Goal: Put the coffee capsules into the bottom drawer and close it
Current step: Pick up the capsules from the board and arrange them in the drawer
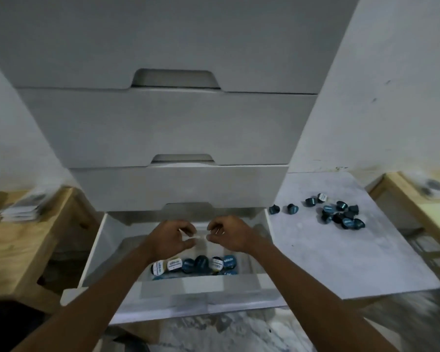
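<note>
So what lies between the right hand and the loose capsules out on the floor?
Head view: the open bottom drawer's right wall, then bare pale floor between the right hand and the loose capsules.

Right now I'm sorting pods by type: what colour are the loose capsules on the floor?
Dark bodies with blue tops on the capsules, seen in the head view.

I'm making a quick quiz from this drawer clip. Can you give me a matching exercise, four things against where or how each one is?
Things:
1. bottom drawer
2. capsules in a row
3. loose capsules
4. both hands

Places or states:
A. scattered on the grey board right of the cabinet
B. pulled out, open
C. over the drawer, fingers curled, close together
D. inside the drawer, near its front

Pairs: 1-B, 2-D, 3-A, 4-C
</note>
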